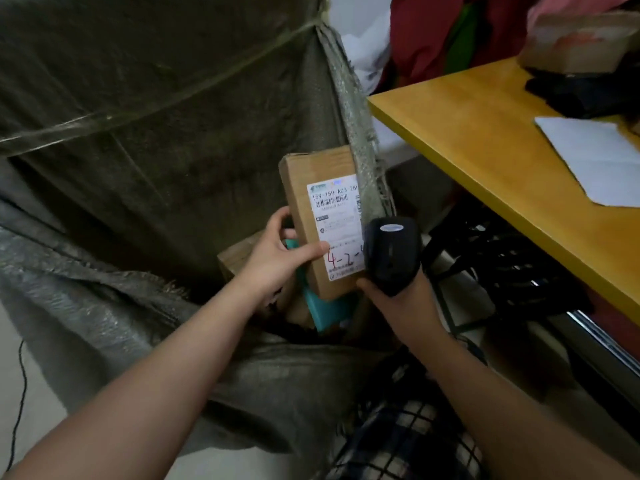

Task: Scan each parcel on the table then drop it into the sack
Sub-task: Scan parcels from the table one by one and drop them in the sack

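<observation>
A brown cardboard parcel (317,188) with a white shipping label and red handwriting hangs over the open mouth of the big grey woven sack (145,140). My left hand (280,252) grips the parcel's lower left edge, thumb across its front. My right hand (401,299) is closed around a black handheld scanner (391,254), which sits right next to the label's lower right corner. Inside the sack lie a teal packet (322,308) and another brown box (235,259).
The yellow wooden table (485,133) stands to the right, its edge close to the sack. On it lie a white envelope (595,161), a black packet (585,91) and a taped brown parcel (578,39). Red cloth is heaped behind. Black cables hang under the table.
</observation>
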